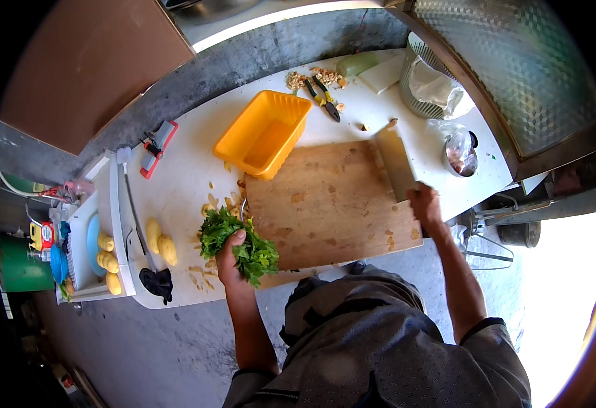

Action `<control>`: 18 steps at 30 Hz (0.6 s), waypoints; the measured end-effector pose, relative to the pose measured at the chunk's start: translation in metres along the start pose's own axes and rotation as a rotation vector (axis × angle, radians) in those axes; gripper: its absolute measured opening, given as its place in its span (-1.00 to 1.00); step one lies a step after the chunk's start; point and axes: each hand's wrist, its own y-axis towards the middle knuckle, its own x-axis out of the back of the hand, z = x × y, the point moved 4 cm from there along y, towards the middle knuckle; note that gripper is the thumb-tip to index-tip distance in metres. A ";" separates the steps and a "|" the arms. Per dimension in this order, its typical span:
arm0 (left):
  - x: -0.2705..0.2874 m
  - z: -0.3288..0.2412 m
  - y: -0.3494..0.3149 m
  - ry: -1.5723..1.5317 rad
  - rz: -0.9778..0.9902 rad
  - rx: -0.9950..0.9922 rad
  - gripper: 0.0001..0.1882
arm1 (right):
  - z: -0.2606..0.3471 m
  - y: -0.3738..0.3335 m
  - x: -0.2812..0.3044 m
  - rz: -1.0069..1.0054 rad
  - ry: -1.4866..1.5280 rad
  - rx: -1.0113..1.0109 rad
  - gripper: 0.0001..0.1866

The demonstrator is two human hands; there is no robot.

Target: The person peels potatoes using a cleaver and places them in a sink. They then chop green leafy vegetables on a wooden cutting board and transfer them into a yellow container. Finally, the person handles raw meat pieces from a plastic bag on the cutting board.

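Observation:
My left hand [229, 262] is closed round a bunch of leafy green herbs [256, 258], held just off the near left corner of the wooden cutting board [325, 204]. My right hand [426, 204] grips a cleaver [396, 163] with a broad, pale blade, which lies over the board's right edge. Damp marks spot the board's top. Behind the board's far left corner stands a yellow plastic basket [260, 132]. Scraps of peel [206, 277] are strewn on the white table around the herbs, and the leaves hide part of them.
Peeled potatoes [166, 250] lie left, with more by the sink [129, 272]. Yellow-handled pliers [325, 100] and nut-like pieces [325, 76] are at the back. To the right stand a slatted bin [413, 88] and a pot with a plastic bag [460, 155]. A red-grey tool [158, 149] lies far left.

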 end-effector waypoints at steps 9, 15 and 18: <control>-0.079 0.074 0.036 0.756 0.349 -0.280 -0.75 | 0.079 -0.049 0.119 -0.118 -0.202 0.071 -0.75; -0.151 0.143 0.062 1.548 0.501 -0.573 -0.58 | 0.100 -0.078 0.081 -0.022 -0.078 0.062 -0.85; -0.177 0.155 0.052 1.651 0.430 -0.614 -0.58 | 0.102 -0.080 0.071 -0.008 -0.079 0.109 -0.88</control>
